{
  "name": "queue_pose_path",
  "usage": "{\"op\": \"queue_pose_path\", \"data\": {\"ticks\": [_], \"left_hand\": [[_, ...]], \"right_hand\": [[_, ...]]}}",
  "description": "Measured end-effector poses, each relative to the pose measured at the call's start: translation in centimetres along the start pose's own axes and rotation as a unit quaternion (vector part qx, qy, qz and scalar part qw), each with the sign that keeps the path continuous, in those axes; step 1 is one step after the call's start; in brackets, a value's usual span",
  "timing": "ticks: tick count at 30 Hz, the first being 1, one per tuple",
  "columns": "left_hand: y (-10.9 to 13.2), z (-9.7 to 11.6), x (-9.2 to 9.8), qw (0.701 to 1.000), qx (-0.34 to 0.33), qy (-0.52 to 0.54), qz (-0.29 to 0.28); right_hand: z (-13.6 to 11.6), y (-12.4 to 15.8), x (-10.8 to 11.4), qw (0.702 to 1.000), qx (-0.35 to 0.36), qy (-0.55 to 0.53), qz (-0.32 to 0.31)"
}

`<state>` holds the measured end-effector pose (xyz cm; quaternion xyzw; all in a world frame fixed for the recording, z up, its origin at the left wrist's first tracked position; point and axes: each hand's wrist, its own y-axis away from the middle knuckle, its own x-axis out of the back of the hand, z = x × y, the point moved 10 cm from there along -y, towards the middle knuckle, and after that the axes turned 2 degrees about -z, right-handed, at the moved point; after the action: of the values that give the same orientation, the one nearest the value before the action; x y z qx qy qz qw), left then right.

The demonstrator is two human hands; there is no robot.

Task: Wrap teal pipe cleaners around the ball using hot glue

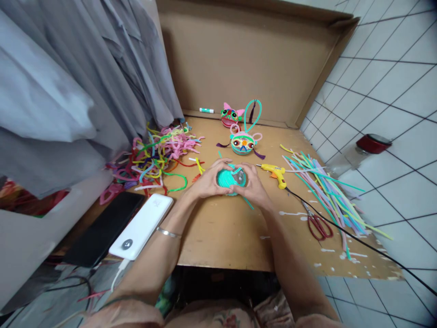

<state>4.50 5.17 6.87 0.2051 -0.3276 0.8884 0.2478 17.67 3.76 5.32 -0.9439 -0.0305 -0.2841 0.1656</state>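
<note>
Between both palms I hold a round turquoise pipe-cleaner piece [226, 178], coiled in rows, with a clear shiny patch showing at its right. My left hand [209, 178] curls around its left side, and my right hand [254, 184] grips the right side. A loose turquoise stem [248, 203] sticks out below my right fingers. Just beyond my hands sits a finished round animal face [243, 145] with pink ears, purple tassels and a turquoise loop. Behind it stands a red and green one [229, 116] with pink ears. A yellow glue gun [277, 174] lies right of my right hand.
A tangle of coloured pipe cleaners [164, 150] covers the left; straight ones [324, 191] lie at right near red-handled scissors [319, 225] and a glass jar [355, 157]. A white power bank [143, 225] and black phone [105, 228] lie front left. A glue stick [206, 110] rests by the cardboard [259, 59].
</note>
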Motion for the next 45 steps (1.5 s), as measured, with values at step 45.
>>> {"op": "queue_pose_path", "data": {"ticks": [45], "left_hand": [[0.0, -0.4, -0.7, 0.995, 0.042, 0.088, -0.011]], "right_hand": [[-1.1, 0.1, 2.4, 0.982, 0.014, -0.147, 0.116]]}}
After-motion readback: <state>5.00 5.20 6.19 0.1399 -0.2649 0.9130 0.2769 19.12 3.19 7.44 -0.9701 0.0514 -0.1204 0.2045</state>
